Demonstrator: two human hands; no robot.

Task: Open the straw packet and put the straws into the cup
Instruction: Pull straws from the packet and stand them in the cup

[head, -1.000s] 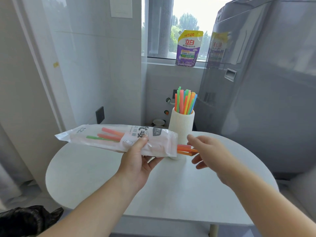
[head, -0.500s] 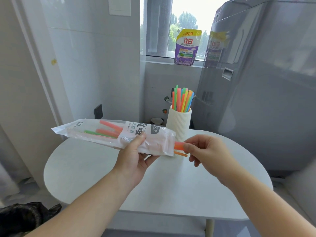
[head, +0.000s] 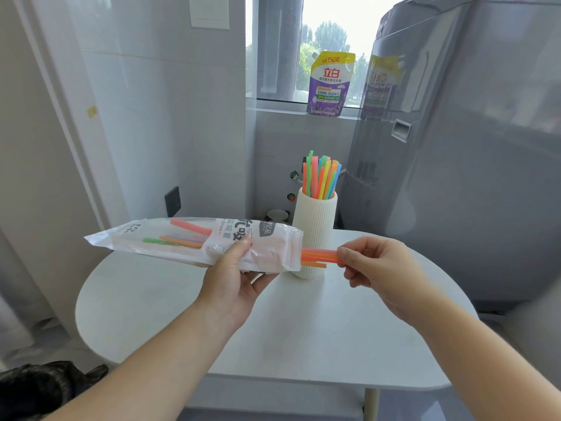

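Sliding farther from packet — straws pinched by right hand.

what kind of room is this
Probably a home laundry corner: a grey washing machine stands beside the window, a detergent pouch sits on the sill, and the walls are tiled.

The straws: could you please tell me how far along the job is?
Done: the packet is open, and a bunch of straws already stands in the cup. In hand: the left hand holds the packet while the right hand pinches orange straws sticking out of its mouth. Left: those, plus several straws inside the packet.
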